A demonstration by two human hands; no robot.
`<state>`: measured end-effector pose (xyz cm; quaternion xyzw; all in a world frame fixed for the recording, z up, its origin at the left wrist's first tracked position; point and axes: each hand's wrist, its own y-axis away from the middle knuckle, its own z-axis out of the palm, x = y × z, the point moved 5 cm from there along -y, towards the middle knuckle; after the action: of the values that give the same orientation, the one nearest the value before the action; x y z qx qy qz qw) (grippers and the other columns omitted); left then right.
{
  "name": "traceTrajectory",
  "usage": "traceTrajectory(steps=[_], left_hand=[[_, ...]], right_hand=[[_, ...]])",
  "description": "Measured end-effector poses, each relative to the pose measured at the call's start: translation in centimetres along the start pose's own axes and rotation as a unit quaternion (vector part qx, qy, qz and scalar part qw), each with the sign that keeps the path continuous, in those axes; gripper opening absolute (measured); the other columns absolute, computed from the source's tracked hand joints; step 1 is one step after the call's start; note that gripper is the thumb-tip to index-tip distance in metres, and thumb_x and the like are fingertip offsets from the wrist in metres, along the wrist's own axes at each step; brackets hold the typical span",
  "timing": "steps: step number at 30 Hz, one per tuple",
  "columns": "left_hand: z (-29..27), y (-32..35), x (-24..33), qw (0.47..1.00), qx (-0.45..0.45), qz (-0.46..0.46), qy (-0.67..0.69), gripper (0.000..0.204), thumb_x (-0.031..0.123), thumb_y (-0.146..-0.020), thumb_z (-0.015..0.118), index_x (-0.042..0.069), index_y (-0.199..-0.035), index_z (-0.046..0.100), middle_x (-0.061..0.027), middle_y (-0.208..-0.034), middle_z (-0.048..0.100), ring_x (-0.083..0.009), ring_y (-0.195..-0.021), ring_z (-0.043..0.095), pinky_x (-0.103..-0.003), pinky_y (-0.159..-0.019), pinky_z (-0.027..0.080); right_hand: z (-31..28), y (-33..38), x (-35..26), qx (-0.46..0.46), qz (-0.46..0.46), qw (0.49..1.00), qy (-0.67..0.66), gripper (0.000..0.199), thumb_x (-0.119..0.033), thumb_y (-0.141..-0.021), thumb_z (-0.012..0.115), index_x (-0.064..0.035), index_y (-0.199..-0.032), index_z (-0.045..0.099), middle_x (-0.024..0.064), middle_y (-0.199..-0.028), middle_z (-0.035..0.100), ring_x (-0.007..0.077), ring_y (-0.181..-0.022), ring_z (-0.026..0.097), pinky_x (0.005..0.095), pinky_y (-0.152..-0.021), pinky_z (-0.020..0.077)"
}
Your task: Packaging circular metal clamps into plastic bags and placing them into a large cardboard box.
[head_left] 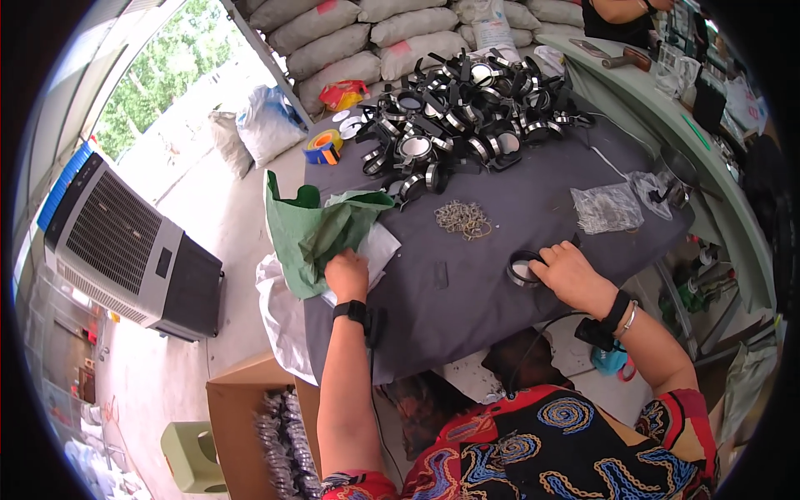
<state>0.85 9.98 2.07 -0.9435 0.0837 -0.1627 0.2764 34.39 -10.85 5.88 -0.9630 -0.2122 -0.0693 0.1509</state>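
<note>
My left hand [347, 273] is closed on the edge of a green sack [312, 225] at the table's left edge, with white sheeting [279, 308] beneath it. To the right, my right hand [575, 275] pinches a round black-rimmed piece [524, 269] with a pale inside, held at the tabletop. Beyond both hands is a large pile of black-strapped round pieces [467, 108] with silver rims, much like wristwatches. Between the hands and the pile lies a small heap of thin, pale metal loops or rubber bands [464, 220]; which, I cannot tell.
A grey cloth covers the table [492, 308]. Rolls of tape [323, 150] sit at its far left, a clear bag [607, 207] at its right. A cardboard box [242, 400], green stool [190, 454] and air cooler [129, 246] stand left. Another person [618, 23] is far right.
</note>
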Motion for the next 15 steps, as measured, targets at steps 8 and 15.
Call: traceTrajectory(steps=[8,15], left_hand=[[0.2,0.0,-0.4,0.996,-0.006,0.006,0.086,0.016,0.016,-0.075,0.062,0.001,-0.071,0.067,-0.0193,-0.072,0.064,-0.0386,-0.07,0.062,-0.044,-0.066,0.05],[-1.7,0.9,0.8,0.982,0.029,-0.04,0.183,0.015,0.014,-0.072,0.069,0.001,-0.065,0.065,-0.0136,-0.058,0.061,-0.0268,-0.054,0.061,-0.037,-0.055,0.046]], right_hand=[[0.2,0.3,0.5,-0.002,0.082,0.982,-0.172,0.023,-0.01,-0.073,0.069,-0.0056,-0.095,0.061,0.0102,-0.089,0.059,0.0275,-0.089,0.059,0.0389,-0.08,0.0438],[-1.3,0.2,0.9,0.005,0.191,0.913,-0.361,0.022,-0.009,-0.075,0.069,-0.0018,-0.094,0.061,0.0118,-0.086,0.058,0.0267,-0.08,0.06,0.0354,-0.07,0.0464]])
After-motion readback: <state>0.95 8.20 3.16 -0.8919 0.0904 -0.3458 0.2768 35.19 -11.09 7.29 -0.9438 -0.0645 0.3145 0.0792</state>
